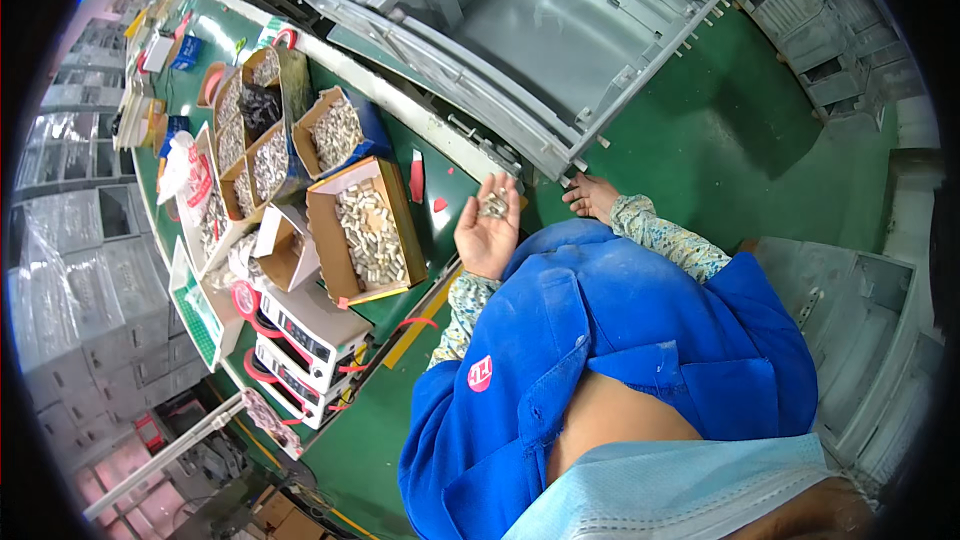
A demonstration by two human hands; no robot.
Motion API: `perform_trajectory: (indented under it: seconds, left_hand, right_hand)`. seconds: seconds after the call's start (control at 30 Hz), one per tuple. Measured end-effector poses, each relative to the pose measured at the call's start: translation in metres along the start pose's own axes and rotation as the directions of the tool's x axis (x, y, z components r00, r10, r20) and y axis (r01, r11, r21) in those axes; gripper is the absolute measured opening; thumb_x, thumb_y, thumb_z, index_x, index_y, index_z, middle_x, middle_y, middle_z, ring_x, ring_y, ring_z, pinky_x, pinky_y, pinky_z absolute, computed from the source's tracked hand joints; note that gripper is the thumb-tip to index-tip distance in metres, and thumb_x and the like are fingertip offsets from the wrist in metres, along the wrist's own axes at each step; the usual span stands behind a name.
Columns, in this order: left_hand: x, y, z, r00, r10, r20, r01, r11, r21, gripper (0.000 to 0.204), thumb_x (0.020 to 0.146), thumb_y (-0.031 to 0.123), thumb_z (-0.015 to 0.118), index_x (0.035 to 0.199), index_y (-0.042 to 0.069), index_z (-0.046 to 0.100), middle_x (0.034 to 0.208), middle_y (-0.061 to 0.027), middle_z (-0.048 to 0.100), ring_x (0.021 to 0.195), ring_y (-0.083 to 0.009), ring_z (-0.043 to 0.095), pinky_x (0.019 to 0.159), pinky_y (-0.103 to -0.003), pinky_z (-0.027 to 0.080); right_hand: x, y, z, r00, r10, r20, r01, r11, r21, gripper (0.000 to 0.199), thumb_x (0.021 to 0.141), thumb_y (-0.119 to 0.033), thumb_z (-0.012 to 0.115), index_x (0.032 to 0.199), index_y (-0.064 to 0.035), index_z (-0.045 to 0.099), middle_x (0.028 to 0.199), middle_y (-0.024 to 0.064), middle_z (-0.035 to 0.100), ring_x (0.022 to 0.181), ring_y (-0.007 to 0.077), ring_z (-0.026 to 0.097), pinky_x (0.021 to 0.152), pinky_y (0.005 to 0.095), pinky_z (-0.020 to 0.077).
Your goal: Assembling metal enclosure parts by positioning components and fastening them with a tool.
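On the green work surface (700, 150) before us, we see a large grey moulded plastic panel (560, 30) lying flat, its ribbed edge turned toward the person. Our left hand (488, 230) is raised palm up just below that edge, fingers loosely curled into a shallow cup that holds a small heap of silvery metal fasteners (494, 204); the heap rests on the upper palm and finger bases. Our right hand (592, 196) lies just beside the left, at the panel's near corner, with the fingertips pointing toward the ribbed edge; we cannot tell whether these fingers pinch a part or merely rest on the surface. Both forearms wear patterned sleeves (665, 237) that emerge from a blue work jacket (600, 340), and a pale blue face mask (680, 490) fills the lower edge of the view.

To the left of the hands we note an open cardboard box (365, 235) filled with pale small parts, near the left hand but apart from it. Further left stand several more cardboard boxes (260, 140) of similar metal pieces, closely packed. Below the nearest box sit two white electrical units (305, 340) with red cables. Another grey moulded part (860, 340) lies at the right margin.
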State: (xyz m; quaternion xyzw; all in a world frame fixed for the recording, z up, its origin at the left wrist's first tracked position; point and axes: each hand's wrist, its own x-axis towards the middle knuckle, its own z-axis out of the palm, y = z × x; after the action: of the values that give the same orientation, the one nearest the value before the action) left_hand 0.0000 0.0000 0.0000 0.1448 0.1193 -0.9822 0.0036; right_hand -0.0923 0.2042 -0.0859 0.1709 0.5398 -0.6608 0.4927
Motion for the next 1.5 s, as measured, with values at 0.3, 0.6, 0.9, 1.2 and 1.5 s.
perform_trajectory:
  seconds: [0.3, 0.6, 0.9, 1.2, 1.5]
  left_hand:
    - [-0.013, 0.069, 0.033, 0.971, 0.171, 0.165, -0.167, 0.985, -0.034, 0.028, 0.087, 0.010, 0.038, 0.111, -0.003, 0.043, 0.105, -0.0172, 0.050, 0.092, -0.0244, 0.051, 0.080, -0.032, 0.043]
    - [-0.038, 0.210, 0.079, 0.825, 0.564, -0.036, -0.553, 0.819, 0.149, 0.016, 0.080, 0.001, 0.045, 0.092, -0.008, 0.049, 0.091, -0.0173, 0.053, 0.089, -0.0277, 0.050, 0.078, -0.033, 0.045]
    - [-0.035, 0.403, 0.118, 0.405, 0.909, -0.102, -0.832, 0.412, 0.372, 0.020, 0.084, 0.019, 0.036, 0.077, 0.002, 0.041, 0.067, -0.0079, 0.042, 0.066, -0.0215, 0.043, 0.065, -0.036, 0.043]
    - [0.003, 0.437, 0.148, 0.495, 0.865, 0.077, -0.630, 0.297, 0.717, 0.049, 0.079, 0.023, 0.043, 0.122, 0.002, 0.035, 0.127, -0.0118, 0.030, 0.117, -0.0294, 0.026, 0.098, -0.047, 0.020]
    - [0.064, 0.340, 0.127, 0.728, 0.319, 0.606, -0.303, -0.644, 0.703, 0.013, 0.075, 0.006, 0.057, 0.086, -0.001, 0.058, 0.082, -0.0072, 0.060, 0.075, -0.0140, 0.055, 0.069, -0.026, 0.043]
  right_hand:
    - [-0.012, 0.014, 0.004, 0.986, -0.054, -0.155, 0.050, 0.998, -0.026, 0.034, 0.087, -0.035, 0.042, 0.102, -0.0050, 0.047, 0.076, 0.0035, 0.055, 0.058, 0.0110, 0.050, 0.053, 0.0236, 0.0417]
    - [-0.008, 0.027, 0.014, 0.970, -0.110, -0.216, 0.128, 0.989, 0.071, 0.031, 0.085, -0.033, 0.047, 0.099, -0.0057, 0.049, 0.077, 0.0025, 0.055, 0.061, 0.0103, 0.050, 0.054, 0.0229, 0.0414]
    - [0.016, 0.027, 0.027, 0.948, -0.142, -0.285, 0.183, 0.975, 0.125, 0.021, 0.085, -0.024, 0.046, 0.096, -0.0067, 0.048, 0.077, 0.0032, 0.057, 0.059, 0.0106, 0.050, 0.053, 0.0236, 0.0414]
    - [0.029, 0.035, 0.017, 0.916, -0.153, -0.370, 0.216, 0.967, 0.137, 0.025, 0.085, -0.021, 0.046, 0.105, -0.0063, 0.047, 0.077, 0.0044, 0.058, 0.057, 0.0099, 0.052, 0.049, 0.0229, 0.0424]
    - [0.022, 0.037, 0.021, 0.907, -0.167, -0.386, 0.184, 0.983, 0.007, 0.025, 0.083, -0.023, 0.049, 0.101, -0.0044, 0.049, 0.076, 0.0033, 0.057, 0.056, 0.0092, 0.052, 0.049, 0.0221, 0.0424]
